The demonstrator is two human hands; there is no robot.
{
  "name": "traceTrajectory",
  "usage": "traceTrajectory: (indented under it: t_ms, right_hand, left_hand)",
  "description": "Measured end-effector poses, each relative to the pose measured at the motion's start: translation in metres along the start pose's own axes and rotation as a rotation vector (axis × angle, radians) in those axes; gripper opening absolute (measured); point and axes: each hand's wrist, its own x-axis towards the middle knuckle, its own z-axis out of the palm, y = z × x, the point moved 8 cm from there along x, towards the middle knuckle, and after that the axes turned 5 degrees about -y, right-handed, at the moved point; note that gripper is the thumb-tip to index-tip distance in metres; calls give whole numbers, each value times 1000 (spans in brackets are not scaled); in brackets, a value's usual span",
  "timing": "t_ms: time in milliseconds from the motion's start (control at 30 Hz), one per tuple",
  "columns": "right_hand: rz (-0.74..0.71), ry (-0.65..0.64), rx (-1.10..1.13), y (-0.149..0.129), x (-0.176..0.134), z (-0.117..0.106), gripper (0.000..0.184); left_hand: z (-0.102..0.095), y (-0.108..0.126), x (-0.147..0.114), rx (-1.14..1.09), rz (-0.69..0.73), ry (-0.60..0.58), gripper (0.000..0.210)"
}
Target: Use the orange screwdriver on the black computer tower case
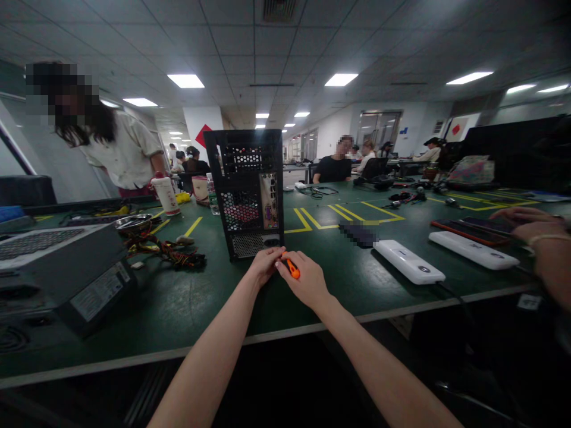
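A black computer case [250, 199] stands upright on the green table, its rear panel with ports and mesh facing me. My right hand [304, 274] is closed round an orange-handled screwdriver [292, 268] at the lower right corner of the rear panel. My left hand [266, 266] is at the same corner, below the power socket, its fingers pressed together near the screwdriver's front end. What those fingers grip, if anything, is hidden, and so is the screwdriver's tip.
Left lie a grey power supply [84, 279], bundled cables [172, 252], a metal bowl [134, 222] and a white cup [166, 195]. White power banks [408, 261] and dark phones lie right, near another person's hand [530, 223]. Someone leans over at left [127, 148].
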Motion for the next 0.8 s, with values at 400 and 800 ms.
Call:
traceTrajectory:
  t_ms: [400, 800]
  right_hand:
    - [-71, 19, -21, -5, 1, -2, 7]
    - [-77, 8, -20, -5, 0, 0, 12]
  left_hand:
    - [-24, -1, 5, -1, 13, 190, 12]
    - [-30, -2, 5, -35, 12, 208, 11]
